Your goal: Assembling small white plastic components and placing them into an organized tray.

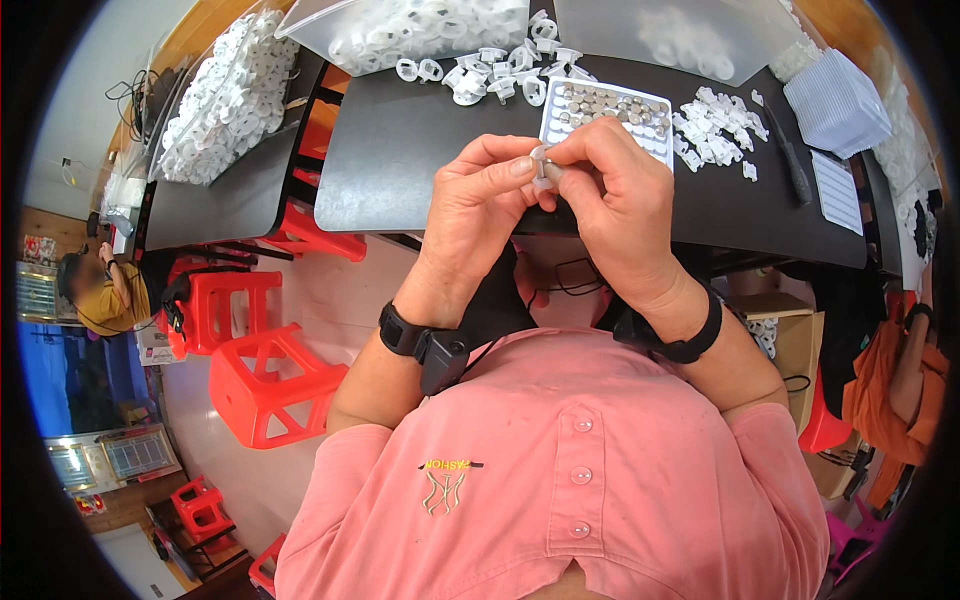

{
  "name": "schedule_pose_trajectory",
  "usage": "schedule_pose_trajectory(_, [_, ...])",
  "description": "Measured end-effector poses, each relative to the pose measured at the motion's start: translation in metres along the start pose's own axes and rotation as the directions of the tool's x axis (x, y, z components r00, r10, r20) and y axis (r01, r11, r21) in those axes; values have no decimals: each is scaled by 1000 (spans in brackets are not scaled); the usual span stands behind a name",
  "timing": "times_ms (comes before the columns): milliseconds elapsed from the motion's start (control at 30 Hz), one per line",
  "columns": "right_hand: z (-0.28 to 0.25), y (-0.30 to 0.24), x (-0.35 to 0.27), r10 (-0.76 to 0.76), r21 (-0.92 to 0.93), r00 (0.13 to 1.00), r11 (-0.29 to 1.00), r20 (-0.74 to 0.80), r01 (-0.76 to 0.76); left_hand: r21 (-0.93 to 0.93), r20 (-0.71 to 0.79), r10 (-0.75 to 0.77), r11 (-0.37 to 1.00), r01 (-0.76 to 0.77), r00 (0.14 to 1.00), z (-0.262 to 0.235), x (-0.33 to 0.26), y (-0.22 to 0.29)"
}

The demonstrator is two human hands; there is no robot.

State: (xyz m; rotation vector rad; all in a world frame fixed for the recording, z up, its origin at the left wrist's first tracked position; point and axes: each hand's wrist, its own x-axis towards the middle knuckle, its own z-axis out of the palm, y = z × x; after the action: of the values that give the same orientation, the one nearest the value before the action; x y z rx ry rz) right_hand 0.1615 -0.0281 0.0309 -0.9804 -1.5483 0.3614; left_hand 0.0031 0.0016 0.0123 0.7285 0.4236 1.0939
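Before the table's front edge, both my hands are closed on one small white plastic part (541, 184). My left hand (470, 200) grips it between thumb and fingers. On the other side my right hand (622, 195) pinches it, its thumb and index finger at the part's upper end. A greyish, metal-looking bit shows at the fingertips; I cannot tell its shape. Just beyond my right hand lies a white tray (547, 118) with rows of round silvery metal pieces (600, 103) and white pieces, partly hidden by that hand.
Ring-shaped white parts (500, 75) are heaped behind the tray. To its right lie small white clips (715, 125), a dark-handled tool (795, 170) and stacked clear trays (838, 103). Bins and a bag (225, 95) hold more parts. Red stools (270, 385) stand left; other people sit at both sides.
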Motion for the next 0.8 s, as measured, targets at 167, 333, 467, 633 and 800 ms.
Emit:
schedule_pose_trajectory(167, [0,-12,3,264,257,964,929,42,-266,9,2,19,1000,-20,1000,-1,0,-1])
schedule_pose_trajectory(333, [-3,-16,4,371,297,926,879,67,-373,35,-15,36,999,-36,999,2,-1,0])
schedule_pose_trajectory(467, [-7,-18,5,383,337,918,855,102,-394,38,9,36,999,-36,999,0,-1,0])
schedule_pose_trajectory(633, [-7,-21,4,426,391,893,804,147,-448,43,0,18,999,-18,1000,1,-1,2])
schedule_pose_trajectory(800, [-3,-23,0,417,329,904,844,90,-422,45,0,7,999,-7,1000,-1,0,2])
